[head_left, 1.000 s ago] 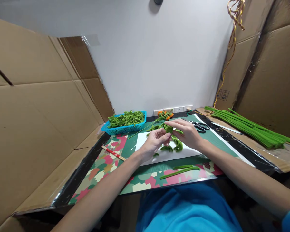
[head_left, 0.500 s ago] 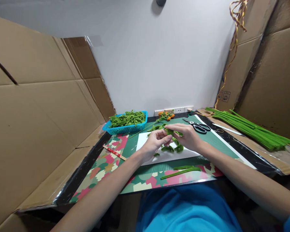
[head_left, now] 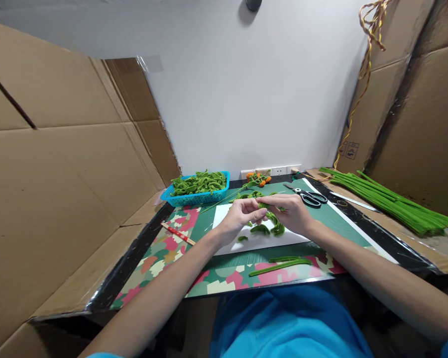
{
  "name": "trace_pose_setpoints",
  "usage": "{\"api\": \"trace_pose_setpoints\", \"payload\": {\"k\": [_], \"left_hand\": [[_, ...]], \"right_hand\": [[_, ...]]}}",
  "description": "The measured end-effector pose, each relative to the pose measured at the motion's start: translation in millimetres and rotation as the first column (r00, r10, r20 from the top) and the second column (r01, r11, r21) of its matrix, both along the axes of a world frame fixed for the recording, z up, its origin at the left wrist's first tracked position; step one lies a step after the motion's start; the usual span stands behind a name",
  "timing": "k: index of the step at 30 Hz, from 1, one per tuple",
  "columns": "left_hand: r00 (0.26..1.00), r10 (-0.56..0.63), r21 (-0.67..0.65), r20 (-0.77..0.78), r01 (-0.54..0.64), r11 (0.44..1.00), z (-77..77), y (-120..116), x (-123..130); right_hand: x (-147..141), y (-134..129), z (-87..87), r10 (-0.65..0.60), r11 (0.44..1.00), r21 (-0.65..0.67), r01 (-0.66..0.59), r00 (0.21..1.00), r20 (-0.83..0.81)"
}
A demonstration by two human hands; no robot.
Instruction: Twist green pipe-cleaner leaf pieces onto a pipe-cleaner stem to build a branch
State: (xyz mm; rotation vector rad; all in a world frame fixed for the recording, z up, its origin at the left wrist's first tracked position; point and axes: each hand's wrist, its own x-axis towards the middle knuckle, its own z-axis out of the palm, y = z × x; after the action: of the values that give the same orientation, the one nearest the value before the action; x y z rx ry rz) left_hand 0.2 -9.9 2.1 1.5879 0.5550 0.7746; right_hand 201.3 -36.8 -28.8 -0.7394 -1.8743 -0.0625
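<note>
My left hand and my right hand meet over a white sheet of paper. Between their fingertips is a small piece of fuzzy green pipe cleaner, pinched from both sides and mostly covered by the fingers. Under and behind the hands lie several curled green pipe cleaner pieces on the paper. Closer to me, a few straight green pipe cleaner lengths rest on the patterned mat.
A blue basket of bent green pieces stands back left. Orange and green pipe cleaner stems lie by the wall sockets. Black-handled scissors are right of my hands, beyond them a bundle of green pipe cleaners. A red-sleeved chopstick packet lies left.
My right fingers have come down and closed flatter over the green piece, which shows less now. The view has shifted slightly; the things on the table stay put.
</note>
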Motion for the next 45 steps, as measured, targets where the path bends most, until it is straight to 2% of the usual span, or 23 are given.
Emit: {"api": "trace_pose_setpoints", "payload": {"k": [3, 6, 9, 12, 17, 20, 22, 26, 28, 31, 32, 37, 41, 45], "left_hand": [[0.997, 0.05, 0.067, -0.055, -0.047, 0.997, 0.9, 6.3, -2.4], [0.983, 0.144, 0.239, -0.117, -0.113, 0.965, 6.1, 10.0, -6.9], [0.945, 0.261, 0.493, -0.196, -0.135, 0.86, 11.3, 10.0, -13.2], [0.913, 0.317, 0.671, -0.255, -0.069, 0.738, 12.5, 7.8, -18.4], [0.898, 0.348, 0.833, -0.269, 0.036, 0.552, 9.3, 7.2, -22.9], [0.877, 0.382, 0.868, -0.291, 0.074, 0.492, 13.1, 9.8, -27.9], [0.834, 0.426, 0.861, -0.352, 0.109, 0.497, 18.9, 9.6, -34.3], [0.725, 0.492, 0.803, -0.482, 0.14, 0.58, 26.8, -1.3, -52.9], [0.692, 0.518, 0.792, -0.503, 0.129, 0.597, 23.8, -10.0, -62.5], [0.651, 0.569, 0.782, -0.503, 0.062, 0.621, 11.3, -20.0, -73.1], [0.64, 0.592, 0.791, -0.489, 0.039, 0.611, 6.5, -21.8, -75.1], [0.67, 0.548, 0.769, -0.501, 0.054, 0.636, -7.9, -25.4, -76.7], [0.647, 0.535, 0.757, -0.543, 0.102, 0.645, -6.5, -30.2, -75.8], [0.662, 0.497, 0.751, -0.56, 0.152, 0.643, -3.4, -35.5, -75.6]], "right_hand": [[-0.4, 0.3, 1.8, -0.071, 0.995, -0.063, 0.071, 0.997, 0.007], [-0.3, 0.0, 2.5, -0.108, 0.988, -0.102, 0.115, 0.991, 0.073], [-1.3, -2.0, 2.7, -0.13, 0.974, -0.158, 0.159, 0.975, 0.18], [-3.8, -5.0, 3.7, -0.138, 0.952, -0.234, 0.196, 0.96, 0.244], [-7.1, -8.9, 5.6, -0.078, 0.951, -0.271, 0.151, 0.962, 0.261], [-6.0, -9.9, 7.1, -0.018, 0.961, -0.261, 0.088, 0.965, 0.261], [-3.7, -9.4, 8.6, -0.012, 0.97, -0.23, 0.076, 0.964, 0.266], [4.3, -4.0, 9.4, -0.089, 0.981, -0.142, 0.129, 0.963, 0.256], [8.4, 0.0, 8.1, -0.133, 0.981, -0.1, 0.164, 0.956, 0.261], [12.3, 4.7, 5.5, -0.163, 0.981, -0.056, 0.186, 0.946, 0.279], [13.0, 5.7, 4.8, -0.168, 0.981, -0.046, 0.188, 0.944, 0.283], [13.3, 6.2, 4.7, -0.177, 0.982, -0.004, 0.187, 0.933, 0.312], [13.4, 6.3, 5.9, -0.183, 0.982, 0.009, 0.191, 0.925, 0.334], [14.0, 6.9, 6.5, -0.162, 0.985, 0.005, 0.171, 0.921, 0.355]]}}
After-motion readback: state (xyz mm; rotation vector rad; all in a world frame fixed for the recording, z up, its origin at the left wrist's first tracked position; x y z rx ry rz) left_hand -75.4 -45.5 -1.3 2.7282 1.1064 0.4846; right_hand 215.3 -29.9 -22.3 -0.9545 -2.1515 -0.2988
